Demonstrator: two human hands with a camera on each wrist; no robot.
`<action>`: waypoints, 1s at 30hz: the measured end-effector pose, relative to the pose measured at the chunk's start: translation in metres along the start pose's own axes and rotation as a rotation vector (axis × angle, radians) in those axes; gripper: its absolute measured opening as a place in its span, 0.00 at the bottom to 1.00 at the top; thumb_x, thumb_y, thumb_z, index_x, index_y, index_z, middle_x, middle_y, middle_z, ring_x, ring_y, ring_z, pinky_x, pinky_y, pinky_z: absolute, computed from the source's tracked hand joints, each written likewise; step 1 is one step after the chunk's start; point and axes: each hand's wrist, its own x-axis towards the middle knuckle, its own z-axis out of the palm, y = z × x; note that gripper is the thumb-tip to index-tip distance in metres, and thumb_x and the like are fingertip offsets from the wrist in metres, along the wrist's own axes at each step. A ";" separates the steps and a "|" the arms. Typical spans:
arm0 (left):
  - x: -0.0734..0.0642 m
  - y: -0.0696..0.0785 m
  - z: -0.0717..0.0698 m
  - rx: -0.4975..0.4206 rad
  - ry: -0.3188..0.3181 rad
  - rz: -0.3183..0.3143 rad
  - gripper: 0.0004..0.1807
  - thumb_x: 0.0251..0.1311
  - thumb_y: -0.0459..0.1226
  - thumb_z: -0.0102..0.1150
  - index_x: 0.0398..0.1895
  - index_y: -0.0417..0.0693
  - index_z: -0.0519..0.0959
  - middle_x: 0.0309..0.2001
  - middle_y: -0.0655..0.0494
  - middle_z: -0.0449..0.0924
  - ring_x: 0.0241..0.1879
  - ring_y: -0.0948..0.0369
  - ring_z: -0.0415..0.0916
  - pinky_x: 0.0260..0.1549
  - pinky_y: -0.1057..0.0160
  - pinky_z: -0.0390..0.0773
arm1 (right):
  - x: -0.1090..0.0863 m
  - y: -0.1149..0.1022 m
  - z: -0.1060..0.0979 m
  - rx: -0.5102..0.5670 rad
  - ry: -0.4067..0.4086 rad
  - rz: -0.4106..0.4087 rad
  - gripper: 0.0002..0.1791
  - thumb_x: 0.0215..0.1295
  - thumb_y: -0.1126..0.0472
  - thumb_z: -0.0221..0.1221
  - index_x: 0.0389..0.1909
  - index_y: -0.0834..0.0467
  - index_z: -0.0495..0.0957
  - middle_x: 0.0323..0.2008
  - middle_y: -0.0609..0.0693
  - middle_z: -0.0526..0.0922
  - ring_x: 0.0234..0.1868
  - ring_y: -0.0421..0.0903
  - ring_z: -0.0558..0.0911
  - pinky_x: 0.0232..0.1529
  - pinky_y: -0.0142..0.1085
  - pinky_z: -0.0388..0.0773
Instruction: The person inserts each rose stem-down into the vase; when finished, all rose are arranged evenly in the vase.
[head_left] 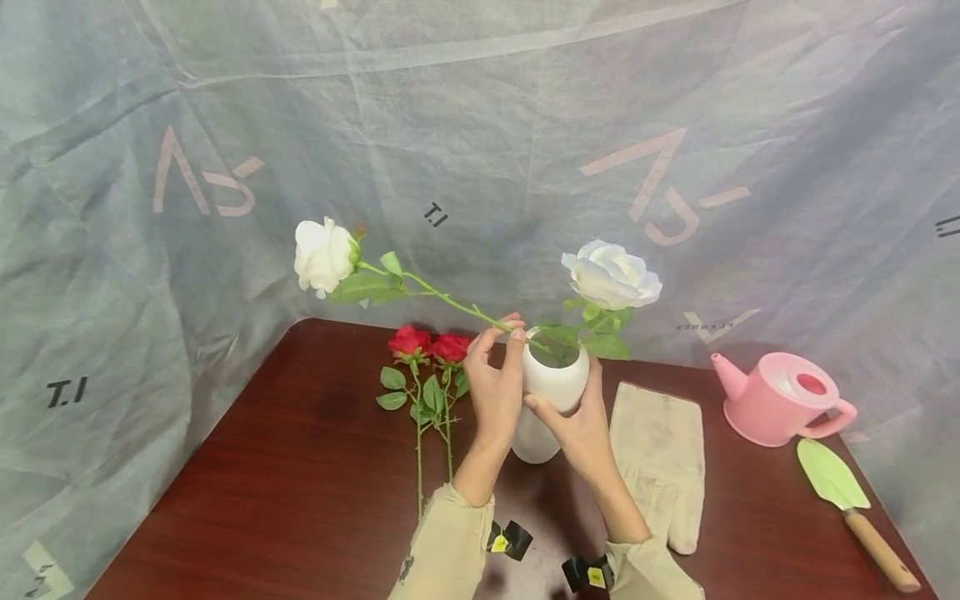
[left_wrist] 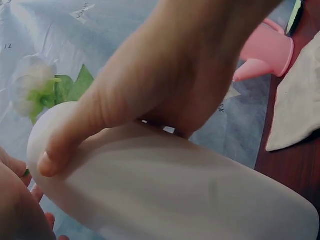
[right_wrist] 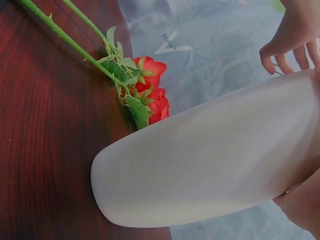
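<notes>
A tall white vase (head_left: pixel 558 383) is gripped by my right hand (head_left: pixel 573 429), its thumb on the near side just below the rim. My left hand (head_left: pixel 497 379) is at the left of the vase mouth and pinches the stem of a white rose (head_left: pixel 324 257). That stem slants from the upper left down to the opening, and its lower end is hidden at the vase. A second white rose (head_left: pixel 613 275) stands out over the right side of the rim. The left wrist view shows the right thumb (left_wrist: pixel 50 162) pressed along the vase wall.
Two red roses (head_left: pixel 410 342) lie on the dark red table (head_left: pixel 300 467) left of the vase. A cream work glove (head_left: pixel 660 433) lies to its right. Further right are a pink watering can (head_left: pixel 776 400) and a green trowel with a wooden handle (head_left: pixel 873 537). Grey sheeting hangs behind.
</notes>
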 end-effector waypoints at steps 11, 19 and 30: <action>0.024 0.020 -0.022 -0.400 0.122 -0.241 0.11 0.60 0.35 0.57 0.45 0.39 0.76 0.45 0.49 0.79 0.47 0.54 0.75 0.45 0.63 0.71 | 0.000 0.002 0.000 0.001 0.014 -0.001 0.48 0.51 0.64 0.68 0.69 0.54 0.49 0.57 0.53 0.67 0.52 0.46 0.71 0.49 0.45 0.67; 0.043 0.032 -0.046 -0.619 0.243 -0.275 0.07 0.57 0.36 0.62 0.36 0.43 0.78 0.35 0.51 0.79 0.34 0.57 0.77 0.37 0.62 0.75 | 0.000 0.001 0.000 0.003 0.019 0.011 0.47 0.51 0.64 0.68 0.68 0.53 0.50 0.56 0.52 0.68 0.51 0.44 0.71 0.50 0.44 0.67; 0.049 0.034 -0.054 -0.638 0.243 -0.275 0.07 0.56 0.36 0.63 0.34 0.41 0.81 0.31 0.52 0.81 0.32 0.58 0.77 0.38 0.62 0.75 | 0.000 0.000 0.002 0.012 0.029 0.020 0.48 0.50 0.65 0.69 0.68 0.53 0.50 0.55 0.52 0.68 0.51 0.45 0.71 0.50 0.45 0.67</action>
